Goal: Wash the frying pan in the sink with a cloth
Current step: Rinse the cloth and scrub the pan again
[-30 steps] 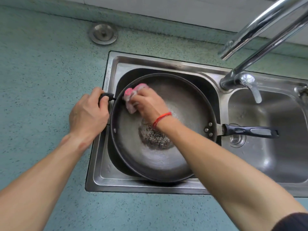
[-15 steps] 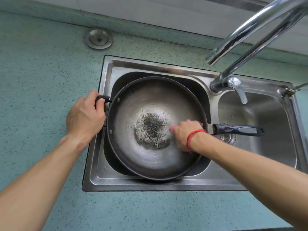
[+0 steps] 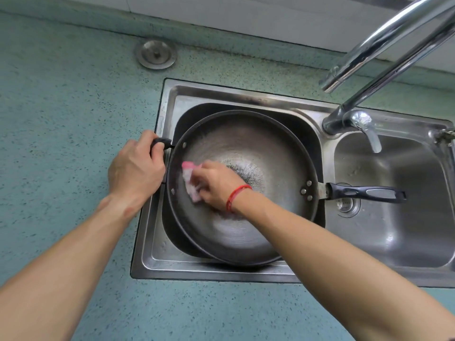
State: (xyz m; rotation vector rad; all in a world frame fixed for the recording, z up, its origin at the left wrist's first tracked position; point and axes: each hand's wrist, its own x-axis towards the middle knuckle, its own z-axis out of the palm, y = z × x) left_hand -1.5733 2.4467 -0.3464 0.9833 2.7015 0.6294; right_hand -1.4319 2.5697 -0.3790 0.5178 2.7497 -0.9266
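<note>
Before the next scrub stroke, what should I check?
1. Left hand grips side handle: ok.
2. Right hand presses cloth on frying pan wall: ok.
3. Pan sits in left sink basin: ok.
4. Dark residue at pan centre gone: not ok.
5. Water running from faucet: not ok, no stream shows.
6. Soap on cloth: cannot tell.

glossy steel sink (image 3: 246,270), speckled countertop (image 3: 73,114)

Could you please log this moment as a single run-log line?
phase: scrub | left hand: grips side handle | right hand: holds cloth against pan left wall | pan: in sink
</note>
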